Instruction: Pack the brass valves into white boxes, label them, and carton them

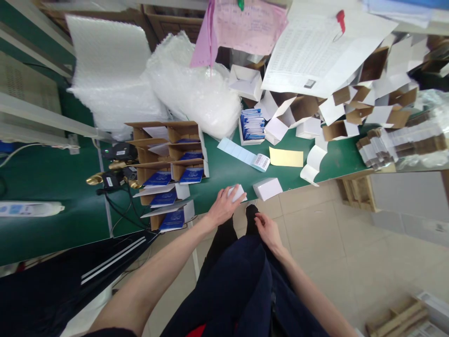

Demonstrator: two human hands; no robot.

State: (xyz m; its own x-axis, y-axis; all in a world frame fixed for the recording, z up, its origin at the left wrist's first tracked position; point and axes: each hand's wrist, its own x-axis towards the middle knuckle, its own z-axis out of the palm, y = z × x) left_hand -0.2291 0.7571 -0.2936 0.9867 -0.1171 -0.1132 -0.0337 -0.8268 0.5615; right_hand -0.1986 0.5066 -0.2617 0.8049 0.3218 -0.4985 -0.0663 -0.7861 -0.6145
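My left hand [221, 208] is at the front edge of the green table, its fingers closed round a small white box [237, 193]. Below the table edge, in front of my body, hangs my right hand [268, 231]. Its fingers are curled together, and whatever may be between them is too small to make out. To the right of the held box lies another closed white box [268, 189]. Behind them are a strip of pale blue labels [235, 152], with a barcode label [261, 162] at its end, and a yellow paper slip [286, 157].
A divided cardboard box [167, 164] with blue booklets [191, 175] stands left, beside brass valve-like parts [115, 178]. Bubble wrap [196, 89] and a white box of blue leaflets [252, 125] are behind. Several open white cartons [336, 112] pile up right. Papers [315, 51] hang overhead.
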